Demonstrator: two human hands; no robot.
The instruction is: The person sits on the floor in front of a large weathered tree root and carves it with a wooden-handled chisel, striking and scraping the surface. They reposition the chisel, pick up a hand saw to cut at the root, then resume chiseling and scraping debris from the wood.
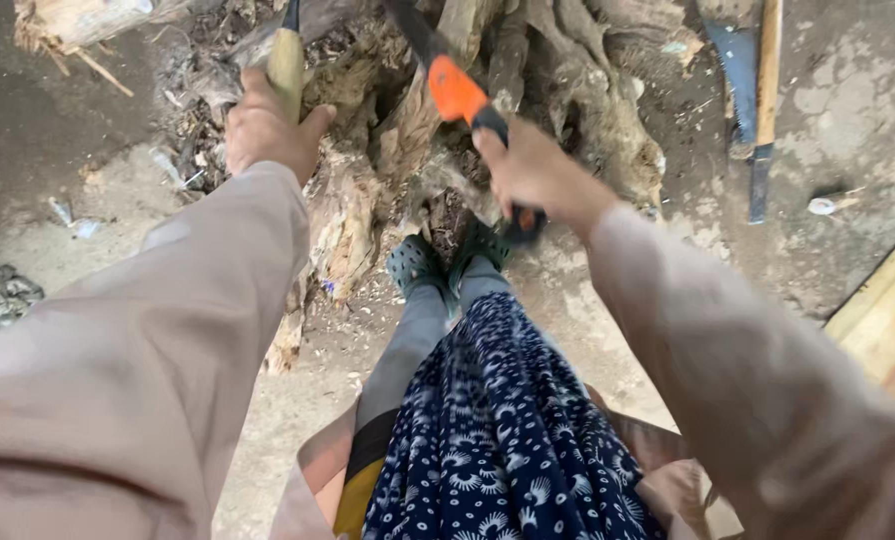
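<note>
Both hands on tools at the gnarled tree stump [447, 130].

Our left hand [265, 128] is wrapped tight round a pale wooden handle [287, 62] at the stump's upper-left edge; its metal end runs out of frame, so we can't tell what tool it is. Our right hand [532, 172] is closed round the black grip of an orange & black hand saw [457, 90], which angles up across the stump's middle. Our teal clogs [445, 262] sit right at the stump's base. Well right of the stump, a blue-bladed axe [739, 60] w/ wooden shaft lies on the dirt floor [847, 130]. Wood chips [182, 100] are scattered just left of the stump.
</note>
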